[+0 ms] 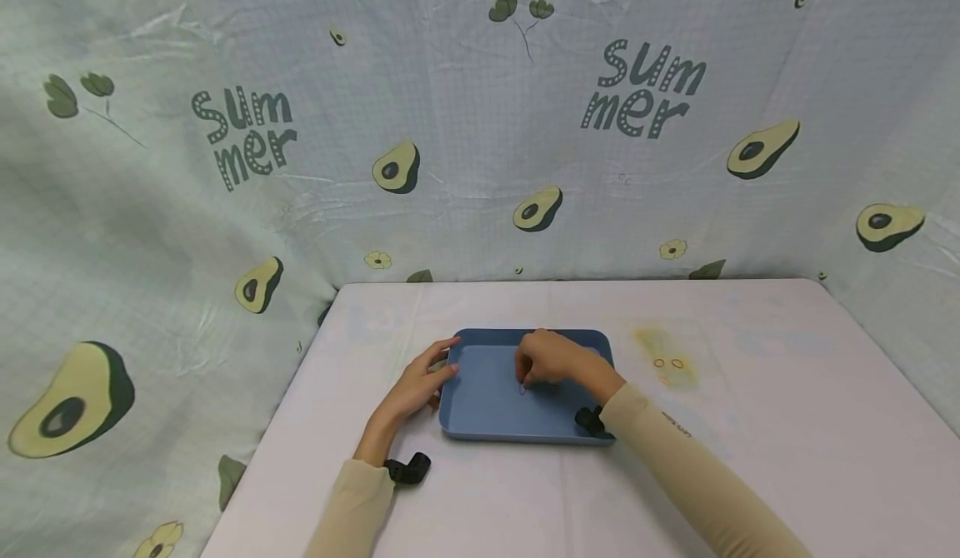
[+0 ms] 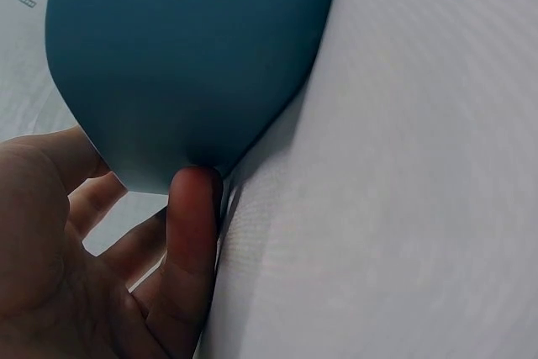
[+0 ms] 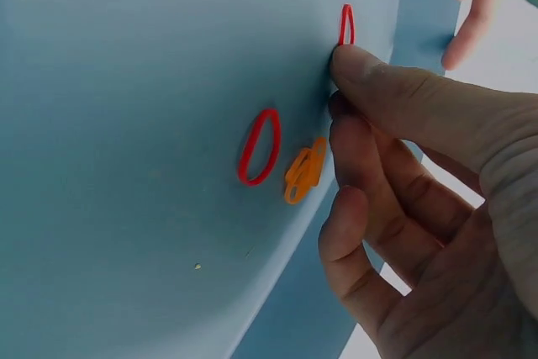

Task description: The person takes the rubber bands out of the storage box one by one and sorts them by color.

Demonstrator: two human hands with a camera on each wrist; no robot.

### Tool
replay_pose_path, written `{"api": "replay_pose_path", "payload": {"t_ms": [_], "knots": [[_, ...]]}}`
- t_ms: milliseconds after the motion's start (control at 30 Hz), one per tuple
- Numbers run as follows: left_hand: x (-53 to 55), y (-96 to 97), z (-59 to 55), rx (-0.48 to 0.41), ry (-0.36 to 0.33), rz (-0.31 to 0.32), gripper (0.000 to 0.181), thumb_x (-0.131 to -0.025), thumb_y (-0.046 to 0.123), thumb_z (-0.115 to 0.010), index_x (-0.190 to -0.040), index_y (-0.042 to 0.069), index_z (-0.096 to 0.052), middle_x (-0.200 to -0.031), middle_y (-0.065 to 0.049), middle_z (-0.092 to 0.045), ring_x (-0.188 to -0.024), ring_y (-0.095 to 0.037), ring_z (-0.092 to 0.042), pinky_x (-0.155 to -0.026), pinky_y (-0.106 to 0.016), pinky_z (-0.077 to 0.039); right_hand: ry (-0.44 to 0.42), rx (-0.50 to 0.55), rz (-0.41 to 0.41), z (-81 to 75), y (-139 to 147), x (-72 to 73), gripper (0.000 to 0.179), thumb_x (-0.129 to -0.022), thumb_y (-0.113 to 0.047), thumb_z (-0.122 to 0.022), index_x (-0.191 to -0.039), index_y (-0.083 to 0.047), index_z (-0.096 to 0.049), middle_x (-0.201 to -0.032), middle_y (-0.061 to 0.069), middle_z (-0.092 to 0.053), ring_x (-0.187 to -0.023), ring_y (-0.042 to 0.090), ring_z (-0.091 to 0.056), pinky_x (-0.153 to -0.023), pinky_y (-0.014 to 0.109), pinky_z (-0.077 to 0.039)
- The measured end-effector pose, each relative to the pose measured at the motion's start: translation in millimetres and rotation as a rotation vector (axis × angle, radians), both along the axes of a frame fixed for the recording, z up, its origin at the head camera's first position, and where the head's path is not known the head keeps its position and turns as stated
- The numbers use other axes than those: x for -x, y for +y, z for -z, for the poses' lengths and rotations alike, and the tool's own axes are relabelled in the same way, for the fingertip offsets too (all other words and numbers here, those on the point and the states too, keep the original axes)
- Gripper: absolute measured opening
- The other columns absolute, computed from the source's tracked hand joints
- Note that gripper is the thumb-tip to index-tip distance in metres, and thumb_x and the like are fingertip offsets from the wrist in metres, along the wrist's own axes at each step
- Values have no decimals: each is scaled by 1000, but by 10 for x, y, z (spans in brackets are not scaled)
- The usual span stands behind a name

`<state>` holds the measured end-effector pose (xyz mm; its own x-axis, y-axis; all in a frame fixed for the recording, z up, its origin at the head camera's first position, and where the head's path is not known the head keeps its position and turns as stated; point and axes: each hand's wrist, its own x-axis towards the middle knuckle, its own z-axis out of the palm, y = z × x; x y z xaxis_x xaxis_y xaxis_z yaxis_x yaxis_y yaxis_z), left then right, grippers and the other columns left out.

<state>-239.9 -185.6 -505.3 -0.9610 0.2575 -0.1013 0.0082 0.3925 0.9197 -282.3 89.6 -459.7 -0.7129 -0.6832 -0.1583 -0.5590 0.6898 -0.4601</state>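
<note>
A shallow blue tray (image 1: 525, 437) lies on the table. My left hand (image 1: 416, 383) grips its left rim, thumb over the edge; in the left wrist view other fingers (image 2: 192, 224) press the outer wall low down. Over the tray, my right hand (image 1: 547, 356) pinches a thin red rubber band (image 3: 346, 7) between thumb and forefinger, its loop standing out past the fingertips. On the tray floor close by are a second red rubber band (image 3: 277, 136) and a folded orange band (image 3: 315, 164), both hidden under the hand in the head view.
Right of the tray, two small reddish rings (image 1: 677, 364) and a faint orange piece (image 1: 665, 381) lie on a yellowish patch (image 1: 654, 341) of the white table (image 1: 750, 458). Behind the table hangs a cloth (image 1: 465, 108) printed with avocados. Each wrist carries a small black camera (image 1: 411, 468).
</note>
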Motion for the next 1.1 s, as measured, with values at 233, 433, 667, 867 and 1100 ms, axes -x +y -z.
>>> {"api": "replay_pose_path", "payload": {"t_ms": [233, 433, 667, 867, 1100], "knots": [[1, 1, -7, -4, -5, 6, 56, -104, 26, -62, -157, 25, -45, -161, -24, -41, -100, -28, -65, -54, -34, -49, 11, -6, -5, 7, 4, -8, 6, -88, -11, -81, -88, -16, -79, -87, -4, -74, -77, 9, -63, -72, 31, -55], [7, 2, -27, -7, -2, 8, 56, -103, 25, -62, -157, 25, -45, -160, -24, -42, -93, -26, -65, -53, -34, -49, 22, -13, 0, 1, 13, -16, 8, -89, -10, -81, -82, -15, -79, -80, -6, -72, -71, 9, -60, -67, 29, -52], [-8, 9, -46, -7, 2, 6, 56, -103, 25, -62, -157, 24, -45, -159, -25, -43, -93, -26, -65, -53, -34, -49, 28, -45, 25, 13, -1, -34, 15, -90, -14, -80, -77, -19, -76, -75, -7, -68, -65, 9, -59, -63, 28, -50], [-13, 10, -45, -2, 1, -1, 56, -104, 25, -62, -157, 24, -45, -160, -25, -43, -94, -26, -65, -53, -35, -49, 29, -39, 23, 10, 18, -40, 16, -92, -15, -79, -77, -20, -75, -75, -8, -67, -64, 9, -58, -62, 27, -49], [-21, 13, -53, -1, 0, -1, 56, -103, 26, -62, -157, 25, -45, -160, -25, -43, -92, -26, -66, -54, -35, -50, 48, -1, -2, -46, 77, -11, 14, -93, -15, -77, -81, -21, -77, -77, -9, -69, -67, 9, -58, -64, 28, -50]]}}
